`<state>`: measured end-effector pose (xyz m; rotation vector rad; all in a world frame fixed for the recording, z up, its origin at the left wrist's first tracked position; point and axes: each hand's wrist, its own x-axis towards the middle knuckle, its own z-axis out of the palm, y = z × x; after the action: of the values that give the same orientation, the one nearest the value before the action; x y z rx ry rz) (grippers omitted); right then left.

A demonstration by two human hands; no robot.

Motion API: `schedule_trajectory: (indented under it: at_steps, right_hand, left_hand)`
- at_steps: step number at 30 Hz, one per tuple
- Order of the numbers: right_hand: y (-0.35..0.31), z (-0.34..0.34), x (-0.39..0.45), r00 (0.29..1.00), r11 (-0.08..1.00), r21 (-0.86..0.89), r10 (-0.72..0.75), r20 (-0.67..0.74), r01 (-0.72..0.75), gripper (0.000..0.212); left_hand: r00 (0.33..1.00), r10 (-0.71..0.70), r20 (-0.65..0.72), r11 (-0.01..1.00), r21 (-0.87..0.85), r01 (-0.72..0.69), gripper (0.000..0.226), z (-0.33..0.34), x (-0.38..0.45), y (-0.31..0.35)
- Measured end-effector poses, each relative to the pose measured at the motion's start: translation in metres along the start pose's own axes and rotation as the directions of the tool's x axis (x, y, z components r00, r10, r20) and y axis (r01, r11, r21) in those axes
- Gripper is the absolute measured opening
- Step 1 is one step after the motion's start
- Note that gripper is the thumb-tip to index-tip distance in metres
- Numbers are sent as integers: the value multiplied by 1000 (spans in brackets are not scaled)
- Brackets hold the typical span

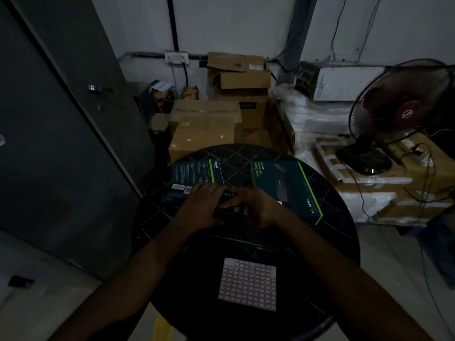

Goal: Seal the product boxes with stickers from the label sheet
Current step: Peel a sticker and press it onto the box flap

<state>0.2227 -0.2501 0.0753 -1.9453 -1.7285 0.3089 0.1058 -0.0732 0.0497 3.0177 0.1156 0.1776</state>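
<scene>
Dark-teal rectangular cardboard product box with a green edge stripe (197, 174), far left on the round black lattice-topped desk (327, 242), lies flat with its printed panel up, apparently parked beside the work. Just near of it, the left hand (202, 203) reaches in from the lower left, forearm angled up and right, fingers curled over the top of a dark box held at centre (230, 211); this grip probably steadies the box so its flap edge faces the person. Meeting it from the right, the right hand (253, 207) bends at the wrist, fingertips pressed against the same box's near face, plausibly smoothing or placing a sticker; dim light hides whether a sticker is pinched. Near centre, the pale pink label sheet with a grid of small stickers (247, 283) rests flat between the forearms, within easy reach. Far right, a second dark-teal box with a green border (285, 188) lies flat and untouched.
</scene>
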Motion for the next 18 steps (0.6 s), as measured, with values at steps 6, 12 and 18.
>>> schedule_trajectory:
  at_steps: [6, 12, 18]
  right_hand:
    - [15, 4, -21, 991, 958, -277, 47, -125, -80, 66]
    - [46, -17, -69, 933, 956, -62, 263, -245, -286, 82]
    - [24, -39, -56, 876, 948, 309, 211, -434, -76, 44]
  left_hand:
    - [1000, 8, -25, 999, -50, -10, 103, -9, -1, -10]
    - [993, -24, -113, 965, -262, -6, 93, -18, -18, -29]
    - [978, 36, -205, 918, -380, -114, 68, -26, -19, -33]
